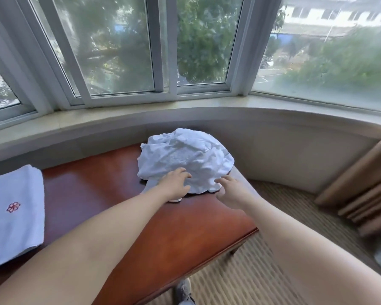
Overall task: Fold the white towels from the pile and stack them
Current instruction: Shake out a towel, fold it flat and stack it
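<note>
White towels lie crumpled in a pile (185, 158) at the far end of the reddish-brown bench (110, 190), right under my reach. My left hand (174, 183) rests on the near edge of the pile, its fingers (184, 172) lightly spread and bent down onto the cloth; I cannot tell whether they have caught a fold. My right hand (231, 191) is just beside it, at the pile's near right corner, with fingers (221, 180) relaxed and a little apart, their tips touching or almost touching the hem. Well off to the left of my left hand, at the other end of the bench, lies a folded towel (14, 214), flat, with a small red flower emblem (13, 207) on its top face. Beyond my fingers the pale window sill (123, 113) curves round behind the pile, with the window (163, 45) above it. To the right of my right hand a tan curtain (365, 188) hangs down to the striped carpet (262, 274).
</note>
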Action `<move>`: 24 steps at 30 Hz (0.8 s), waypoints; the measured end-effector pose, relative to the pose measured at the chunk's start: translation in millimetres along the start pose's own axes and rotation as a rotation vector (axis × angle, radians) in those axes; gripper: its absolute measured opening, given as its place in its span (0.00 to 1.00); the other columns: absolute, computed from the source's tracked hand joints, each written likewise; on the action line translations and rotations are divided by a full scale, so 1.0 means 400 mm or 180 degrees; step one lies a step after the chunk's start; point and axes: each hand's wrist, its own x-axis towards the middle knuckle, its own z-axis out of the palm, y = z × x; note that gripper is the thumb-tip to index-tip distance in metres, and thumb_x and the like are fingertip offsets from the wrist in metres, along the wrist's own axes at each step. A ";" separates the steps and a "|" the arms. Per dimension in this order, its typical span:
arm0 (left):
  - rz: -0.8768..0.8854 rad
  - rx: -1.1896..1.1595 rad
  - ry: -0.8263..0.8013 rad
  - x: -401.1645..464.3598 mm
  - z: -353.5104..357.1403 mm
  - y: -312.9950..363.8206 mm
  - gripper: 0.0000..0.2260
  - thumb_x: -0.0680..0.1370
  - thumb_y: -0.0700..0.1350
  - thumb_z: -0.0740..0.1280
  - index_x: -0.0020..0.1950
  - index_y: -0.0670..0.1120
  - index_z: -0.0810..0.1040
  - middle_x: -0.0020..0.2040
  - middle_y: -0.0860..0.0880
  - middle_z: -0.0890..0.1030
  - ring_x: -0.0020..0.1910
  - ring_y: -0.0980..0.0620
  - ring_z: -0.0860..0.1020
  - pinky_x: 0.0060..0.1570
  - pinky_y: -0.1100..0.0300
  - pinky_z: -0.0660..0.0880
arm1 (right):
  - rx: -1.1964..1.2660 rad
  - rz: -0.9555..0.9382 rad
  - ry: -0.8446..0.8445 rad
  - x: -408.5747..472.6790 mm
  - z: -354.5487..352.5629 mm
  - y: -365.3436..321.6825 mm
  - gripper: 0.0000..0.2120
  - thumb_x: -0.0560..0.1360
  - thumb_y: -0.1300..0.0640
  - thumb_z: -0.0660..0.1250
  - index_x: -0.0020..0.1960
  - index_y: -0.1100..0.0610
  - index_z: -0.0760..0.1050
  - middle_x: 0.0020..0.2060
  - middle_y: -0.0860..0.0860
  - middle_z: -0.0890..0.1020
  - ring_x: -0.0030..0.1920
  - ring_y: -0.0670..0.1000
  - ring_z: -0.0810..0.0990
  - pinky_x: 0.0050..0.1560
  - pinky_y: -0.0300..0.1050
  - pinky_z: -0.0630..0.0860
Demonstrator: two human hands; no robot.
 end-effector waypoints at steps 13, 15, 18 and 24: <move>-0.0607 -0.0766 -0.0213 0.461 0.044 -0.175 0.21 0.82 0.50 0.63 0.76 0.52 0.70 0.82 0.50 0.55 0.79 0.46 0.61 0.72 0.50 0.67 | 0.0026 -0.0068 -0.0506 0.541 -0.027 0.106 0.28 0.80 0.52 0.64 0.79 0.48 0.63 0.80 0.49 0.59 0.76 0.55 0.65 0.70 0.52 0.70; -0.0679 -0.0759 -0.0168 0.517 0.047 -0.201 0.21 0.82 0.49 0.64 0.75 0.52 0.70 0.83 0.51 0.50 0.79 0.44 0.57 0.72 0.48 0.67 | 0.0008 -0.0109 -0.0457 0.620 -0.022 0.110 0.28 0.80 0.52 0.64 0.79 0.49 0.64 0.80 0.50 0.58 0.77 0.56 0.64 0.71 0.52 0.70; -0.0748 -0.0528 0.0002 0.589 0.044 -0.233 0.21 0.81 0.48 0.64 0.75 0.54 0.69 0.83 0.51 0.43 0.81 0.45 0.49 0.75 0.46 0.63 | 0.0006 -0.0227 -0.0378 0.720 -0.014 0.112 0.28 0.80 0.52 0.65 0.79 0.48 0.64 0.82 0.51 0.54 0.76 0.57 0.64 0.68 0.51 0.72; -0.0711 -0.0438 0.0856 0.696 0.007 -0.264 0.12 0.78 0.39 0.63 0.60 0.45 0.69 0.64 0.45 0.70 0.62 0.40 0.73 0.57 0.50 0.69 | 0.0331 -0.0149 0.0079 0.837 -0.004 0.098 0.25 0.77 0.53 0.69 0.71 0.50 0.65 0.70 0.52 0.68 0.51 0.52 0.75 0.44 0.49 0.75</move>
